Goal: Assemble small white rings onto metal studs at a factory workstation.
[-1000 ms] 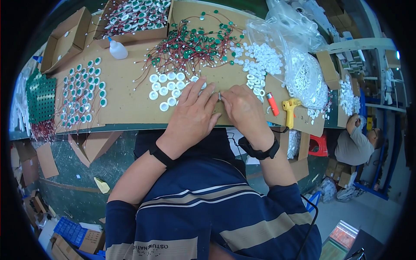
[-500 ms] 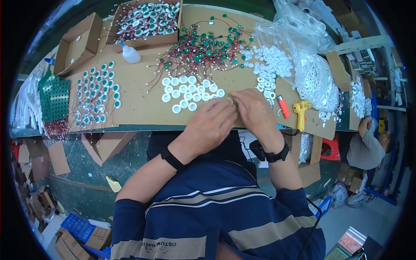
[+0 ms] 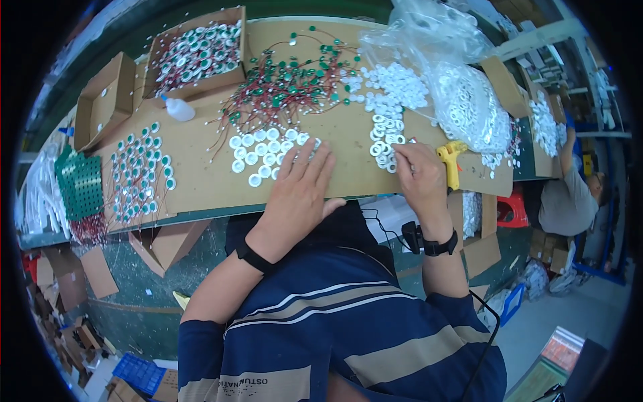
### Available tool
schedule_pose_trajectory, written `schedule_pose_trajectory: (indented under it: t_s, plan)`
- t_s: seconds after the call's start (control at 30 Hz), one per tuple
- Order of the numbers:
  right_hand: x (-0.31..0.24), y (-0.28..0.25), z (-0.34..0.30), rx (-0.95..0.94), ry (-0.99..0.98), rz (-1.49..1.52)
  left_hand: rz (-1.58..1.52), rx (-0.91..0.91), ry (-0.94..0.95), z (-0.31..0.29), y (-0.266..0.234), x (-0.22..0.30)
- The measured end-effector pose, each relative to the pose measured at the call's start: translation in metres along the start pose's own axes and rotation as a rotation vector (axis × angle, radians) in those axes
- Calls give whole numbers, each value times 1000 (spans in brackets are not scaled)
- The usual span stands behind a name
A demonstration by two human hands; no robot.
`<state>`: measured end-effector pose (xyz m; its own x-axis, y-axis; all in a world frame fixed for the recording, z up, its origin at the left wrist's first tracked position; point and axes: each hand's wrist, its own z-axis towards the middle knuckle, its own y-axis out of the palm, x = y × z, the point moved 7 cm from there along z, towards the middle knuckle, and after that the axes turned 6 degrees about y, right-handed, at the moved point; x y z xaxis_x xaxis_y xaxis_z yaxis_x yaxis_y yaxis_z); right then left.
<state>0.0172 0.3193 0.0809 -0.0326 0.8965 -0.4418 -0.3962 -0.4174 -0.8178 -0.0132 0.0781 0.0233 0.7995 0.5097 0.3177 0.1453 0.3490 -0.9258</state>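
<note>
The right hand point(image 3: 423, 175) has been shifted rightward, away from the left hand point(image 3: 293, 201), to the smooth white rings point(image 3: 380, 137); its fingers are curled, and whether anything is gripped cannot be told. The left fingers are extended flat, partly hiding round, rimmed white discs point(image 3: 251, 158) arranged on brown cardboard point(image 3: 201, 177).

Looks matt and papery across the cardboard point(image 3: 355, 161) under the left fingers point(image 3: 306, 163). Shows smooth white plastic in the discs point(image 3: 269, 159) beside them and the rings point(image 3: 383, 141) beside the right fingers point(image 3: 404, 159). Turns glossy, clear and crinkled in the bag point(image 3: 462, 107) beyond, smooth yellow plastic in the glue gun point(image 3: 451, 161) to their right.
</note>
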Motion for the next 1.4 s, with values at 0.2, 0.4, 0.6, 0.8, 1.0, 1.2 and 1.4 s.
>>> schedule_pose_trajectory:
  t_s: [0.2,0.4,0.6,0.8,1.0,1.2,1.4]
  plan:
    - [-10,15,-33,-12,41,-14,21,-16,-11,4,-1,-4]
    - [-17,29,-38,5,16,-40,15,15,0,8,-7,0]
    - [-19,37,-33,-3,-82,39,-6,55,120,40,-6,13]
    - [-14,36,-32,36,-78,21,-87,68,276,59,1,20]
    - [-14,35,-29,24,-85,10,-80,88,289,63,-7,19]
    - [-16,32,-17,-4,-90,21,-97,58,243,54,-12,7]
    - [-11,34,35,98,-75,7,-115,105,189,51,-14,0]
